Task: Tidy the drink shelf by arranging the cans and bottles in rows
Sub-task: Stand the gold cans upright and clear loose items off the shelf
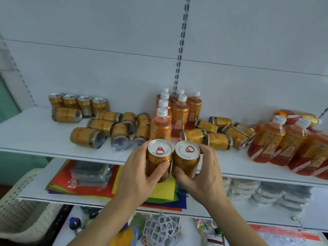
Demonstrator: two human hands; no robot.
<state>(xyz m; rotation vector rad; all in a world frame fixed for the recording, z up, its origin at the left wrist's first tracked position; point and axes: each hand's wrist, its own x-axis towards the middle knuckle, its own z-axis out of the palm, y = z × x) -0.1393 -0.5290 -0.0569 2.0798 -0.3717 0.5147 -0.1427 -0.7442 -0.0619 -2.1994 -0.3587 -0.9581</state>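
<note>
A white shelf [44,139] spans the view, its back panel rising toward twelve o'clock. At three o'clock a cluster of large orange bottles [284,144] leans against one another. Near the centre, small white-capped bottles [177,110] stand upright in two short rows. Gold cans lie toppled at nine o'clock [99,128] and at two o'clock [220,132], while four upright cans [78,102] form a row at ten o'clock by the back panel.

Just below centre, at the shelf's front edge, both hands hold one can each, upright, side by side and touching or nearly so. The left hand [140,174] wraps its fingers and thumb round the left can [158,160]; the right hand [204,173] curls round the right can [186,159]. Red pull tabs show on both lids. At seven o'clock stands a white perforated basket [26,201].
</note>
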